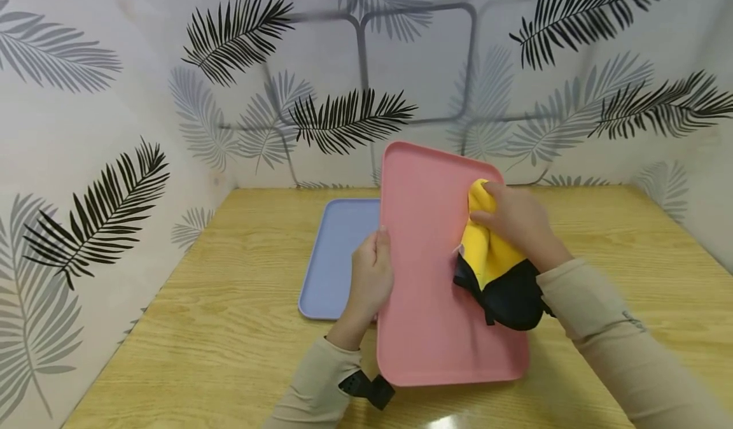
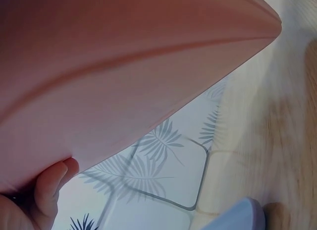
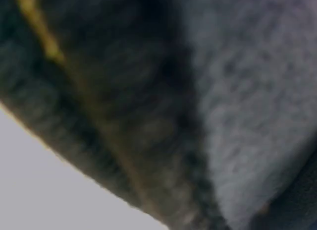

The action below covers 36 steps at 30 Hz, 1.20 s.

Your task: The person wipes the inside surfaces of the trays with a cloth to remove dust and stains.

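Pale back wall [image 1: 412, 66] printed with black and grey feathery leaves [image 1: 352, 121], grey rounded-rectangle outlines [image 1: 363, 53] among them, leaf-patterned left wall [image 1: 132, 111], yellowish wood-grain bench [image 1: 229, 352] running up to the back wall, bright glare [image 1: 443, 422] on its near part

Smooth, matt plastic pink tray [image 1: 424, 257]; fuzzy cloth [image 1: 499, 265].

Dark, blurred cloth [image 3: 133, 96] fills most of the right wrist view, yellow edging one fold.

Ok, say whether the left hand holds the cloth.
No, the right hand grips the cloth; the left hand holds the pink tray.
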Tool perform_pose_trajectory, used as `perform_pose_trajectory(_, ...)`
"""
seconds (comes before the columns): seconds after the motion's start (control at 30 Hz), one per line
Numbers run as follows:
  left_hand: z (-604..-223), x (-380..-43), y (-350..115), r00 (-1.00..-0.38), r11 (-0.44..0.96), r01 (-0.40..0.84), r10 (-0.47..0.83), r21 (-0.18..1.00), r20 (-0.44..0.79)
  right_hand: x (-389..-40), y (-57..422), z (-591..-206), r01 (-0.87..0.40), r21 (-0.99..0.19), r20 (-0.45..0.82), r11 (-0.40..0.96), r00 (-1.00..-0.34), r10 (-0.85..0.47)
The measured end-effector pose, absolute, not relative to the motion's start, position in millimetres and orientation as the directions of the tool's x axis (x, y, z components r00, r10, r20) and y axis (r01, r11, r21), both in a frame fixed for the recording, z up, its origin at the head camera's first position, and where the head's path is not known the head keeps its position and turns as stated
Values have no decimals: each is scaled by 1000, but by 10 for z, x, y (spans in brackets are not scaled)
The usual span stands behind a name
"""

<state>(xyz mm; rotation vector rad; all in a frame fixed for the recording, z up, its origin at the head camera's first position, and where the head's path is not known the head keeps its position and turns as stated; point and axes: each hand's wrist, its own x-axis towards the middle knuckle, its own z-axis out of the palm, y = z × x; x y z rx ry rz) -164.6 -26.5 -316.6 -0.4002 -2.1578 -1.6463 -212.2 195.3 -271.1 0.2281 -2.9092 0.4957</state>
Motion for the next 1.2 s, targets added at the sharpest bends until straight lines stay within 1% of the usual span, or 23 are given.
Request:
perform_pose_trajectory(0.17, -3151, -1626, -240, -877, 271, 459, -12, 846, 480, -2080, 1787, -2658, -239, -363, 246, 900, -957, -155)
perform_pose_trajectory(0.47, -3153, -1606, -214, -881, 279, 453, -9, 847, 474, -2044, 1544, -2612, -296, -400, 291, 868, -938, -186)
perform_pose_trajectory(0.77, -3188, -1581, -178, -897, 261, 432, 26, 863, 442, -1957, 1302, -2581, -354, -385, 356, 852, -909, -217)
perform_pose_trajectory(0.97, -3195, -1582, -149, -910, 218, 412, 58, 885, 410, -1892, 1159, -2528, -428, -344, 406, 835, -870, -279)
perform_pose_trajectory(1.1, -3196, -1583, -140, -908, 226, 418, 73, 880, 413, -1857, 1098, -2495, -470, -294, 403, 832, -850, -338)
perform_pose_trajectory(1.2, -3195, -1579, -138, -905, 240, 425, 79, 873, 419, -1843, 1084, -2487, -493, -284, 407, 822, -838, -363)
